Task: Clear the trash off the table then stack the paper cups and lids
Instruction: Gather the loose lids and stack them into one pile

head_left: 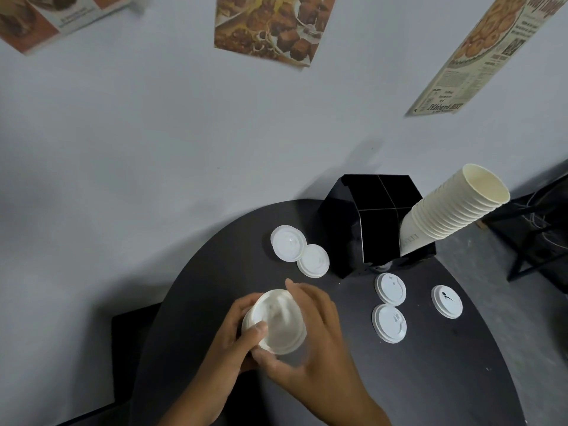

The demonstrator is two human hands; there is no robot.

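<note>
Both hands, left hand and right hand, grip lid stack.

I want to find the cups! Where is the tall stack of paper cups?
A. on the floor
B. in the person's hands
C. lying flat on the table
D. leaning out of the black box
D: the stack of paper cups sits in a front compartment of the black box and leans out to the right.
</note>
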